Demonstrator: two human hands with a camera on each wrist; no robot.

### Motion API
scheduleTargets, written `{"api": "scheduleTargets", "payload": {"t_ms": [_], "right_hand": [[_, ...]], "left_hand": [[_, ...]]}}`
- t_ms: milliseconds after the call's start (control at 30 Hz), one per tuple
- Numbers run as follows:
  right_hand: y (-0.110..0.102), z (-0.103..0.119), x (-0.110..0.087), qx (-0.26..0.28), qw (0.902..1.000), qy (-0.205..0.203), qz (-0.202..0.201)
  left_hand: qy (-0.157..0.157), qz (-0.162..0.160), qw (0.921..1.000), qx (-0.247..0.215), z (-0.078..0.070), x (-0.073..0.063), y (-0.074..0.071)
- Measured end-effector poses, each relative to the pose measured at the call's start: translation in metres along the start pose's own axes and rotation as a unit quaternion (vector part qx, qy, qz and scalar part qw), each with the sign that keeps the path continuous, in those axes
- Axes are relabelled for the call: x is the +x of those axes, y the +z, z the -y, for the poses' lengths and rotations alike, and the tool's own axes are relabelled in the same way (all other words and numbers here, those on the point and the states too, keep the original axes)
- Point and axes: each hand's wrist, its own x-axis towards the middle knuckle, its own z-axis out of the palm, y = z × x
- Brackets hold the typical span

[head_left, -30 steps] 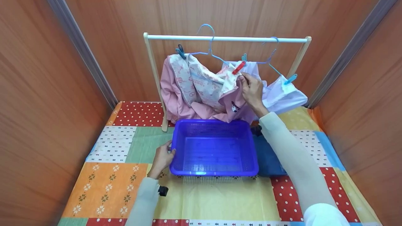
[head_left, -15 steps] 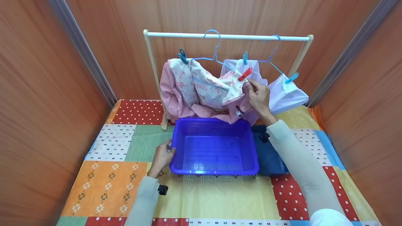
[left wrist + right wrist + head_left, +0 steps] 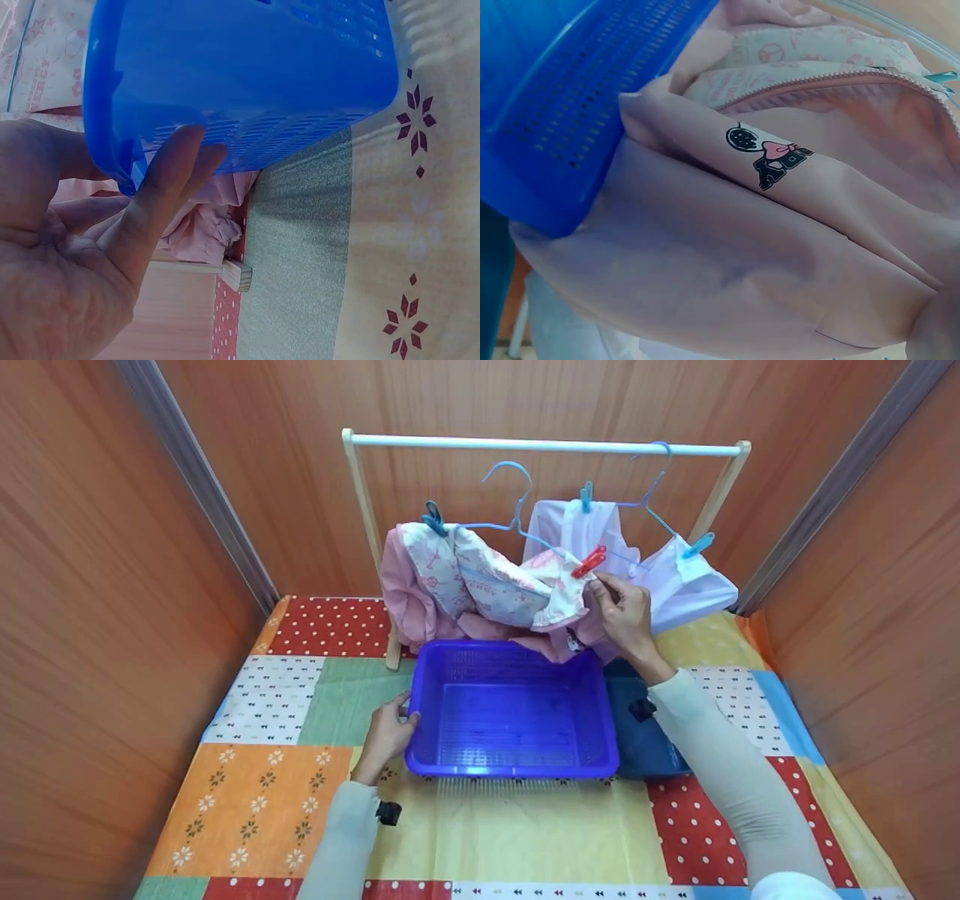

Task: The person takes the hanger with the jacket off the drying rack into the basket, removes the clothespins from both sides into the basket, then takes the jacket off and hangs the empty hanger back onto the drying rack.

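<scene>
A pink jacket [image 3: 409, 592] with a printed white lining hangs from a blue wire hanger [image 3: 487, 526]. The hanger's hook shows below the white rail [image 3: 450, 441], off it. A dark teal clothespin [image 3: 433, 519] clips the jacket's left side and a red clothespin [image 3: 589, 562] its right. My right hand [image 3: 626, 611] pinches the jacket's edge just under the red clothespin. With thumb and fingers, my left hand [image 3: 388, 735] grips the left rim of a blue-purple plastic basket [image 3: 510, 772]. The right wrist view is filled by the jacket's pink cloth [image 3: 727, 225], with a dark printed figure.
A second hanger on the rail holds a pale lilac garment [image 3: 679, 592] with light blue clothespins [image 3: 697, 546]. Beside the basket, partly under my right arm, sits a dark blue tray [image 3: 649, 750]. Wooden panels [image 3: 97, 622] enclose the patchwork cloth [image 3: 255, 810] on three sides.
The jacket's hanger has come down off the rail, lowering the jacket and clothespins. My right hand has moved down and slightly right with it. The left hand and basket stay put.
</scene>
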Motion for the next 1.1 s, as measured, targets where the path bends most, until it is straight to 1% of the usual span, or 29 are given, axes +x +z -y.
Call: {"api": "scheduleTargets", "payload": {"t_ms": [133, 267, 367, 500, 700, 800, 967, 1033, 1100], "right_hand": [[-0.007, 0.016, -0.009, 0.008, 0.9995, 0.014, 0.028], [-0.015, 0.032, -0.017, 0.015, 0.9974, 0.034, 0.062], [-0.019, 0.033, -0.022, 0.019, 0.9953, 0.051, 0.080], [-0.022, 0.030, -0.028, 0.026, 0.9932, 0.061, 0.096], [-0.023, 0.025, -0.038, 0.024, 0.9922, 0.059, 0.107], [-0.024, 0.025, -0.044, 0.027, 0.9922, 0.047, 0.112], [-0.025, 0.025, -0.050, 0.029, 0.9917, 0.018, 0.124], [-0.025, 0.025, -0.052, 0.028, 0.9912, 0.015, 0.129], [-0.025, 0.024, -0.053, 0.027, 0.9900, 0.019, 0.137]], "left_hand": [[-0.009, 0.004, 0.9999, -0.006, 0.001, 0.001, -0.001], [-0.011, 0.001, 0.9999, -0.007, 0.000, 0.001, 0.000], [-0.010, 0.001, 0.9999, -0.007, 0.000, 0.001, 0.000], [-0.012, 0.002, 0.9999, -0.009, -0.001, 0.000, 0.001], [-0.003, -0.001, 0.9998, -0.017, 0.001, -0.002, 0.003], [0.001, 0.000, 0.9999, -0.017, 0.002, -0.003, 0.003], [-0.006, -0.001, 0.9998, -0.016, 0.003, -0.003, 0.002], [-0.005, -0.001, 0.9999, -0.015, 0.003, -0.002, 0.001], [-0.003, -0.003, 0.9999, -0.011, 0.003, -0.002, 0.000]]}}
